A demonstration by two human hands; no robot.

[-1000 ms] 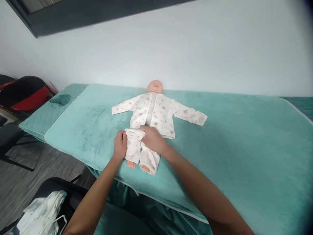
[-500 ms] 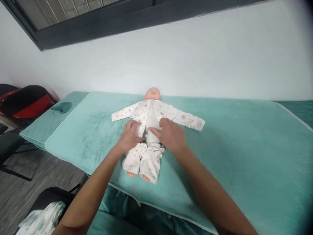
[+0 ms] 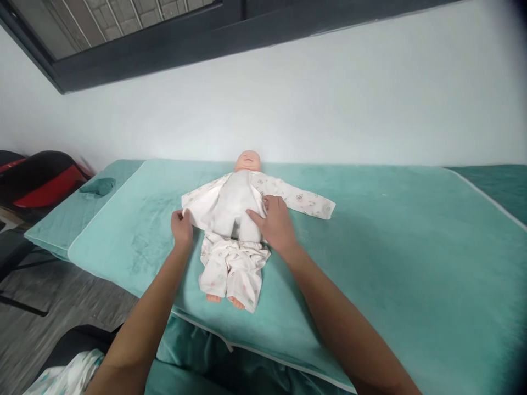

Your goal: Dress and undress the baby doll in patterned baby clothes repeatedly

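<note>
A baby doll point(image 3: 248, 161) lies on its back on the green bed, head toward the wall. Its white cloth torso point(image 3: 235, 202) shows between the parted fronts of a printed baby jacket point(image 3: 307, 202). My left hand point(image 3: 181, 227) pinches the jacket's front edge and holds it out to the left. My right hand point(image 3: 276, 225) is at the other front edge, thumb over the torso, fingers curled on the jacket cloth. Printed baby pants point(image 3: 230, 269) sit bunched on the doll's lower legs, with the feet poking out of the cuffs.
The green padded bed cover point(image 3: 391, 263) stretches to both sides, with a face hole point(image 3: 97, 187) at the left end. Black and red chairs point(image 3: 49, 178) stand at the left. A patterned cloth point(image 3: 72, 373) lies on a black chair at lower left. A dark window frame point(image 3: 164, 52) spans the wall.
My hands let go of the pants' waistband and moved up to the jacket. Its left-side front has been pulled outward, baring the torso. The pants sit lower on the legs.
</note>
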